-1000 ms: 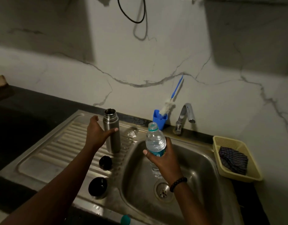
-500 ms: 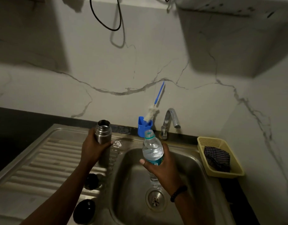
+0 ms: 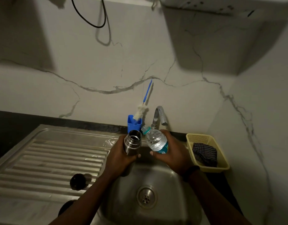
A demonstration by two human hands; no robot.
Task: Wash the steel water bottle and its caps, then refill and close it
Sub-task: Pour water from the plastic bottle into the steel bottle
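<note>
While the left hand [image 3: 119,157] held the steel water bottle [image 3: 132,144] upright above the sink basin [image 3: 164,179], its grip clamped round the body just below the open mouth, the right hand [image 3: 172,153] wrapped the clear plastic bottle [image 3: 155,139] and tipped it leftward, its uncapped neck just beside the steel rim. This looked like the refill step: both mouths were close, but no stream could be made out in the dim light, so whether pouring had begun could not be told. One dark cap [image 3: 78,181] lay on the ribbed draining surface [image 3: 50,156] to the left, and a second dark round shape [image 3: 67,207] sat partly hidden behind the left forearm; both were well apart from the bottle. The bottle brush [image 3: 142,109] stood in its blue holder [image 3: 134,123] beside the tap [image 3: 158,115].

The next move probably called for bringing the plastic neck directly over the steel opening and tilting it further, keeping the steel bottle steady. Capping would wait until filling ended.
</note>
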